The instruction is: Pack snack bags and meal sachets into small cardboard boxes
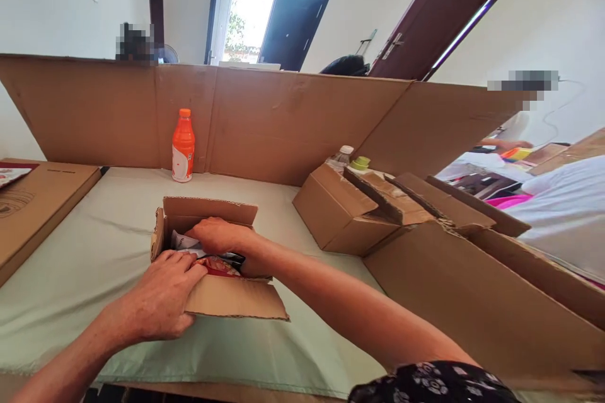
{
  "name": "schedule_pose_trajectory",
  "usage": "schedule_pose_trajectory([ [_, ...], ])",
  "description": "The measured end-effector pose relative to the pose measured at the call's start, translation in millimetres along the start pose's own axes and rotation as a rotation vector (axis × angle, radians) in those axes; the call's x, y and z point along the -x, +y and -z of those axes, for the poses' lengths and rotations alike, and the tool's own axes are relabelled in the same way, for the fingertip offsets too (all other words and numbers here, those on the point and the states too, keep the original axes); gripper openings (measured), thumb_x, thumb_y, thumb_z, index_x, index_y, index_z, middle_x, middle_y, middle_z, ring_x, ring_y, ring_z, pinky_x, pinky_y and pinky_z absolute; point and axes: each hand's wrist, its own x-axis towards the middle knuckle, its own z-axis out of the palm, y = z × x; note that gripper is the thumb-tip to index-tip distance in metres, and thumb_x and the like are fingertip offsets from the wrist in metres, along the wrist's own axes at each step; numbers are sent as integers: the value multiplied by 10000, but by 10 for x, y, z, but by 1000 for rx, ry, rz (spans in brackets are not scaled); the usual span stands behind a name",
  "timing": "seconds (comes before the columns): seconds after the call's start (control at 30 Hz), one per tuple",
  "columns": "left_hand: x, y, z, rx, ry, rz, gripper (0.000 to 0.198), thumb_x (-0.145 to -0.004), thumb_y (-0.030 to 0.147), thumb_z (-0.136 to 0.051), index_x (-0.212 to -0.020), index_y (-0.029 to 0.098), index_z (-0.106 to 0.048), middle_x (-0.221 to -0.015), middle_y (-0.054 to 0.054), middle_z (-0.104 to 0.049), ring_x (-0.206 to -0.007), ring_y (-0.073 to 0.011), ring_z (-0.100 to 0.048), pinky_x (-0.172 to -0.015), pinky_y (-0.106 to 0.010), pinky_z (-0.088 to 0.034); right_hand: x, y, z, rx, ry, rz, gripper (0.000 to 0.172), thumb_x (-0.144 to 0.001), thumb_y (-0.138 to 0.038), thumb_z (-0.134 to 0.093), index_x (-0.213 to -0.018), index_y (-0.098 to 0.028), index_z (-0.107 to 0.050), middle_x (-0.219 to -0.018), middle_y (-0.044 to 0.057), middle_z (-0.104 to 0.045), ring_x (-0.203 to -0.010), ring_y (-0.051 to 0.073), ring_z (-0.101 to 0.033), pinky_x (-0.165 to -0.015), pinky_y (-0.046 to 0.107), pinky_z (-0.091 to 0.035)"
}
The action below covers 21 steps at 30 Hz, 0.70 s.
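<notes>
A small open cardboard box (236, 299) stands on the cloth-covered table with its flaps spread. My left hand (163, 293) grips its near left edge, with the fingers over the rim. Inside the box lie a red patterned packet (217, 266) and a white printed packet (182, 242). My right hand (222, 236) reaches into the box from the right, above the red packet and beside the white one. Its fingers curl downward, and their tips are hidden, so what they hold cannot be made out.
An orange bottle (183, 148) stands behind the box, before an upright cardboard screen (283, 126). At right are a closed-in carton (331, 214) and a larger open carton (472, 302). A flat cardboard box (47, 201) lies at left. People are partly visible beyond the screen.
</notes>
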Motion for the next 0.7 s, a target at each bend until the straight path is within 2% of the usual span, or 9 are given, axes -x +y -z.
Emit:
schedule_pose_trajectory([
  [0.1,27,11,-4,-31,21,3,529,-662,142,-657,-1191,141,-630,-1329,-167,-618,-1254,-354,-549,-1120,-522,-408,152,42,-17,-32,67,6,423,-907,-120,-533,-1272,-249,-702,-1230,67,-757,-1117,260,-707,-835,297,-501],
  [0.2,70,45,-12,-84,28,30,552,-672,131,-647,-1223,123,-610,-1522,-234,-475,-1459,-399,-378,-1201,-575,-305,409,125,-36,-80,197,-60,454,-937,-152,-496,-1360,-225,-641,-1338,71,-704,-1219,259,-654,-937,318,-480],
  [0.27,88,68,-9,-103,22,38,541,-674,128,-651,-1214,120,-606,-1576,-260,-406,-1507,-413,-307,-1213,-603,-277,565,186,-49,-134,276,-113,463,-932,-163,-518,-1381,-199,-623,-1359,84,-690,-1238,260,-639,-979,324,-460],
  [0.33,88,83,9,-115,13,39,545,-674,128,-662,-1216,122,-606,-1601,-272,-362,-1516,-428,-286,-1208,-619,-278,662,232,-71,-185,277,-118,450,-920,-166,-552,-1361,-193,-636,-1334,79,-705,-1212,254,-651,-978,316,-455],
  [0.43,68,86,78,-120,-5,50,578,-688,151,-683,-1260,112,-605,-1631,-297,-283,-1526,-460,-238,-1209,-641,-254,683,262,-128,-204,228,-109,480,-923,-137,-550,-1394,-207,-603,-1360,73,-690,-1228,246,-641,-973,309,-447],
  [0.57,43,60,242,-53,-104,52,619,-728,234,-727,-1328,145,-605,-1661,-276,-219,-1538,-476,-174,-1202,-665,-242,601,274,-208,-191,252,-138,513,-922,-112,-528,-1426,-205,-565,-1368,95,-680,-1255,267,-628,-956,323,-449],
  [0.7,12,31,338,-16,-168,115,718,-758,292,-733,-1443,203,-541,-1654,-248,-263,-1533,-477,-195,-1174,-659,-310,547,300,-234,-168,252,-126,444,-905,-116,-542,-1338,-183,-620,-1274,123,-723,-1192,287,-664,-887,318,-461],
])
